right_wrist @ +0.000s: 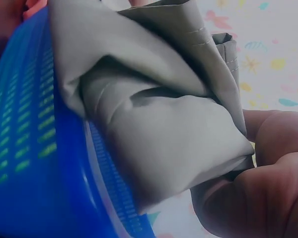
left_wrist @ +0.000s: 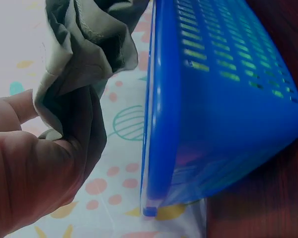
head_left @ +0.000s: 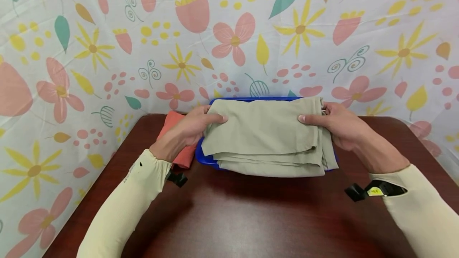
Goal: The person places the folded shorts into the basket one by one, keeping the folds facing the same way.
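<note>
Both ends of a folded khaki garment (head_left: 265, 126) are held in the head view, left hand (head_left: 195, 126) and right hand (head_left: 344, 126) pinching it over a blue perforated basket (head_left: 203, 159) near the far edge of the desk (head_left: 236, 218). Left wrist view: thumb and fingers closed on bunched layers. Right wrist view: similar pinch, yet slack folds might slip loose or snag the rim if it eases.

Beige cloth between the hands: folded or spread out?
Folded: the beige cloth shows several layers stacked along its near edge in the head view.
</note>
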Available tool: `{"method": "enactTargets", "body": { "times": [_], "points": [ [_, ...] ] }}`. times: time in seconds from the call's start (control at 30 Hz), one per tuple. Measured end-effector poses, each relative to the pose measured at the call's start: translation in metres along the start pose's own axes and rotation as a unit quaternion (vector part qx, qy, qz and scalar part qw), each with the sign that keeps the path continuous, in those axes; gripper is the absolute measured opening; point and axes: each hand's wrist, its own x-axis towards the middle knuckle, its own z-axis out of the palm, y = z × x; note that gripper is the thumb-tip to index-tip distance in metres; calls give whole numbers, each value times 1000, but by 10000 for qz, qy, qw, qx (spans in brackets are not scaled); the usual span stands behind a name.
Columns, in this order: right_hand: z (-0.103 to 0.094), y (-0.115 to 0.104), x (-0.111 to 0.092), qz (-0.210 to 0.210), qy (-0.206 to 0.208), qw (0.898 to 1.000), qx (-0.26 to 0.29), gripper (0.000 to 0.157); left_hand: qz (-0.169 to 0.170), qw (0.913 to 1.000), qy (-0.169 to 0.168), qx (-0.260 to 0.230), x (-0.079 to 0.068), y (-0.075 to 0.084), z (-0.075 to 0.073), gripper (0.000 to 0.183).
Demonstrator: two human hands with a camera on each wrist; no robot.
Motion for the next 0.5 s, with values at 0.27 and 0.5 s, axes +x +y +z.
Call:
{"method": "enactTargets", "body": {
  "times": [0.27, 0.5],
  "points": [
    [-4, 3, 11, 94, 6, 9995, -288, 44, 77, 9991, -4, 427, 10, 0, -7, 34],
    [-7, 6, 19, 121, 133, 9972, -731, 47, 182, 9961, -35, 862, 20, 0, -11, 35]
  ]
}}
